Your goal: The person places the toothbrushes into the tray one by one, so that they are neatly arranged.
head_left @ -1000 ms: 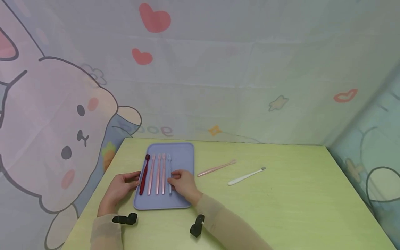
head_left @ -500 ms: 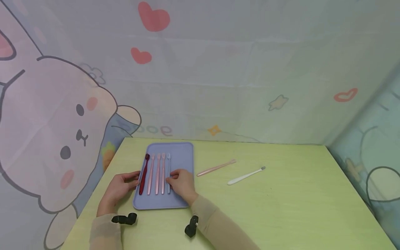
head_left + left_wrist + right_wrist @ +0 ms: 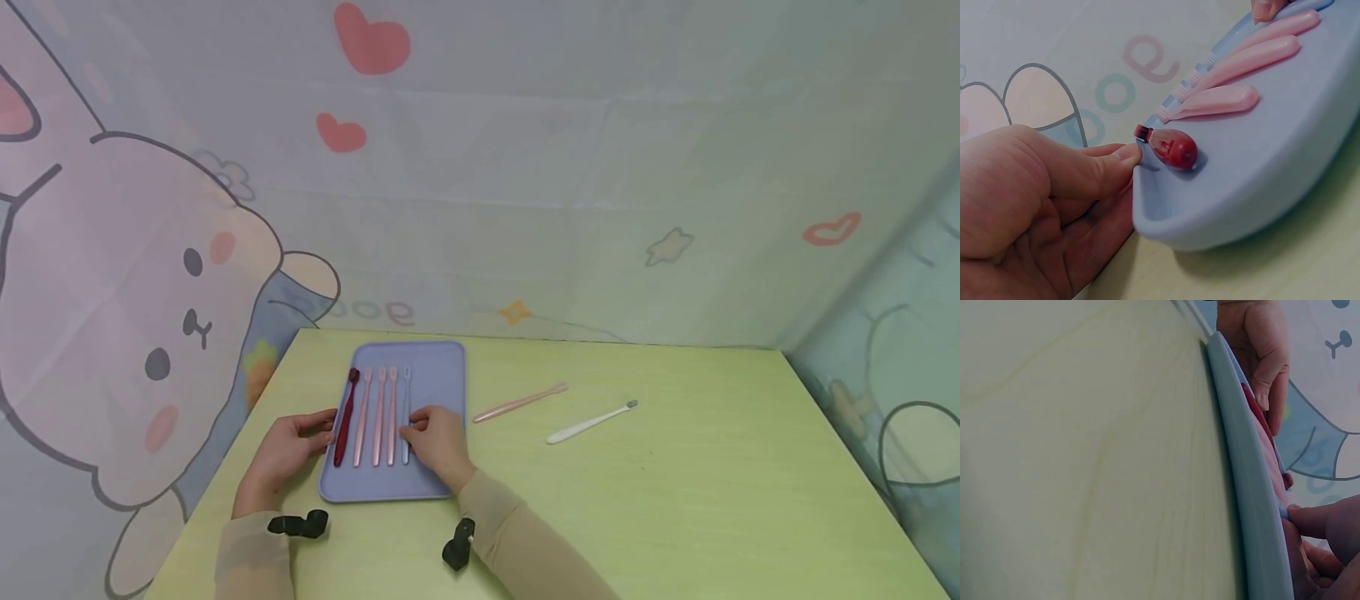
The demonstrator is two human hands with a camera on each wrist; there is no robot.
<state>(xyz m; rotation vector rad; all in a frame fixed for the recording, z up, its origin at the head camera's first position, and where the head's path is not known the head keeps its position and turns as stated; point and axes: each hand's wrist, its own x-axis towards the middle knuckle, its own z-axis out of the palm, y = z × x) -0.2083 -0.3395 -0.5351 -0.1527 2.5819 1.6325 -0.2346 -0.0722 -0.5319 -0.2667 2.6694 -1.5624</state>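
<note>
A lilac tray (image 3: 438,375) lies on the table in the head view. Along its left part runs a row of toothbrushes: a dark red toothbrush (image 3: 345,425), three pink ones including the middle pink toothbrush (image 3: 379,421), then a pale blue toothbrush (image 3: 407,392). My left hand (image 3: 279,457) holds the tray's left rim, thumb on the edge and fingers outside it in the left wrist view. With thumb and fingers, my right hand (image 3: 442,446) pinches the pale blue toothbrush's handle, which lies nearly parallel to its neighbours. Heads point toward the back.
To the right of the tray, a pink toothbrush (image 3: 520,402) and a white toothbrush (image 3: 592,422) lie slanted on the yellow-green table (image 3: 697,492). A printed cloth (image 3: 562,167) with a rabbit and hearts hangs behind the table's far edge.
My right hand has shifted slightly left with the pale blue toothbrush, then stayed nearly still. The left hand and the tray have kept their place.
</note>
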